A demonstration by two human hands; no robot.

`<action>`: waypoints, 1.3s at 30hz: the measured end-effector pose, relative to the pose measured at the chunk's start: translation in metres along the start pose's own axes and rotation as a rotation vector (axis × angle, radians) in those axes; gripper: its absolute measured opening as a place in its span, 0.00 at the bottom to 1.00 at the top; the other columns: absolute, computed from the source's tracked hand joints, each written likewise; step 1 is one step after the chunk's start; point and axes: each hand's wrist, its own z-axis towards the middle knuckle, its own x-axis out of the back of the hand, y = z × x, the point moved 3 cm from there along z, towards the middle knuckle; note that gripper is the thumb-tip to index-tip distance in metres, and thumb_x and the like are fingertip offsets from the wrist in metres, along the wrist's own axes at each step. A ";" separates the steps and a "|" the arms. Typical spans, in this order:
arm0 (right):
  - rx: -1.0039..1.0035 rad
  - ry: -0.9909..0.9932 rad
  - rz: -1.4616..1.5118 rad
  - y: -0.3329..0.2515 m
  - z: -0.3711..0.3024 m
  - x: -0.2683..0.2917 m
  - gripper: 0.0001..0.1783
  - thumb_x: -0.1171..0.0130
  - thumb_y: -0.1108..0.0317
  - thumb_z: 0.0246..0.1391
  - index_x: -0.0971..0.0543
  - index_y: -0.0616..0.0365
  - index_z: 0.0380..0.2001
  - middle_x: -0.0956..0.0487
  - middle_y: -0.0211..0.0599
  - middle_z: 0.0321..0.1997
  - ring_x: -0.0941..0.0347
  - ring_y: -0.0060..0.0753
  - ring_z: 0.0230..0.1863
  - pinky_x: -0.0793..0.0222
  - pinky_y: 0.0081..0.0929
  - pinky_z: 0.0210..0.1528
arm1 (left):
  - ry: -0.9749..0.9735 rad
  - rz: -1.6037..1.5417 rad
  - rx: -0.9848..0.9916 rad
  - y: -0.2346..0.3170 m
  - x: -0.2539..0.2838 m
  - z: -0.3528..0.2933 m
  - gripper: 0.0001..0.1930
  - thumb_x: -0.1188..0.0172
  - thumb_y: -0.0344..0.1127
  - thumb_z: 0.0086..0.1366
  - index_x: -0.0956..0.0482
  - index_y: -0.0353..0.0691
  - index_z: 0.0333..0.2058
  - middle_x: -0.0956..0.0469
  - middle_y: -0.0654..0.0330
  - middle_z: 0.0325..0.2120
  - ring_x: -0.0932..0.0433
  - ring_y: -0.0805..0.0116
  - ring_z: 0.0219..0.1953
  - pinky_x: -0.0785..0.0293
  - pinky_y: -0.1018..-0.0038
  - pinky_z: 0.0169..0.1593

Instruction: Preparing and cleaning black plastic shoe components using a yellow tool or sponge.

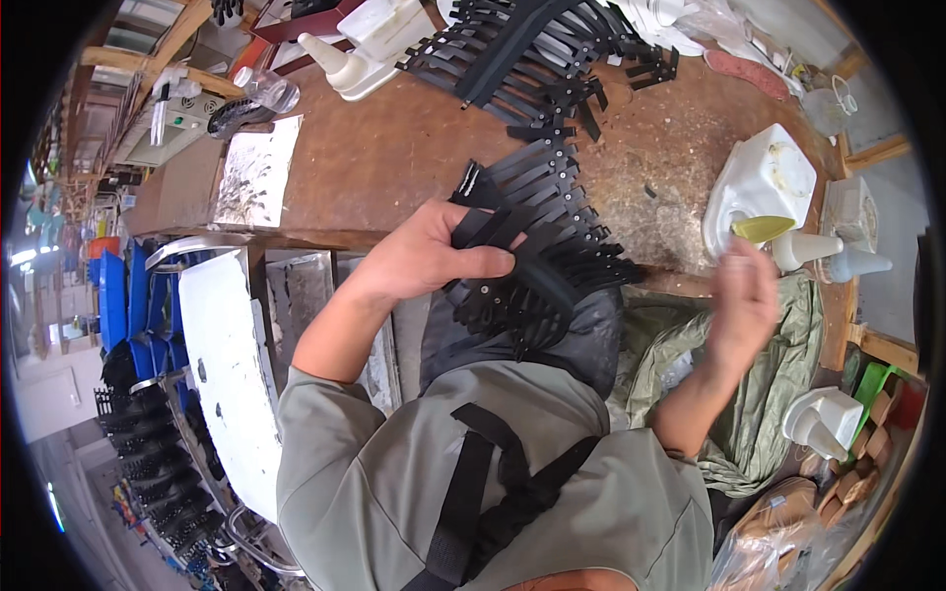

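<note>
My left hand (424, 252) is closed on a black strappy shoe upper (547, 281), thumb on top of its flat bands. The upper's many narrow straps carry small metal studs, and it lies over my lap at the bench edge. Up the bench, more black strap pieces (522, 59) are heaped. On the right, my right hand (744, 300) is raised and smeared by motion; whether its fingers hold anything is unclear. Just above its fingertips shows a yellow-green, leaf-shaped surface (764, 229), beside a white plastic container (774, 172) with stained sides.
The brown workbench (365, 148) bears a paper sheet (259, 172) and a white cone-topped container (345, 69). Pale cone nozzles (808, 249) stand at the right edge. Green crumpled sheeting (749, 404) hangs below. A white board (227, 364) and racked black shoe parts (163, 453) are left.
</note>
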 end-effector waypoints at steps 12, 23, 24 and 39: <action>-0.290 -0.914 0.374 -0.033 -0.014 -0.143 0.11 0.39 0.73 0.52 0.23 0.67 0.38 0.22 0.30 0.24 0.29 0.15 0.19 0.35 0.11 0.17 | -0.092 0.031 -0.056 0.000 0.000 -0.006 0.12 0.36 0.37 0.59 0.19 0.35 0.37 0.24 0.72 0.26 0.33 0.83 0.30 0.34 0.81 0.34; -0.260 -0.959 0.307 -0.037 -0.011 -0.141 0.08 0.39 0.72 0.52 0.21 0.66 0.34 0.23 0.29 0.21 0.29 0.14 0.18 0.36 0.12 0.16 | -0.144 0.181 -0.179 0.008 -0.010 -0.003 0.13 0.37 0.41 0.60 0.18 0.36 0.35 0.24 0.71 0.26 0.34 0.84 0.30 0.35 0.81 0.33; -0.298 -0.976 0.291 -0.037 -0.010 -0.141 0.08 0.39 0.72 0.52 0.21 0.66 0.34 0.24 0.29 0.21 0.31 0.14 0.17 0.37 0.12 0.16 | -0.145 0.181 -0.182 0.008 -0.009 -0.002 0.13 0.37 0.41 0.60 0.18 0.36 0.35 0.24 0.71 0.26 0.34 0.84 0.30 0.35 0.81 0.33; -0.088 -0.843 0.304 -0.032 -0.008 -0.138 0.06 0.38 0.73 0.51 0.20 0.64 0.31 0.27 0.28 0.25 0.35 0.12 0.17 0.45 0.13 0.17 | -0.160 0.100 0.076 0.010 -0.011 0.007 0.12 0.35 0.39 0.58 0.18 0.35 0.34 0.24 0.72 0.24 0.32 0.85 0.29 0.35 0.82 0.33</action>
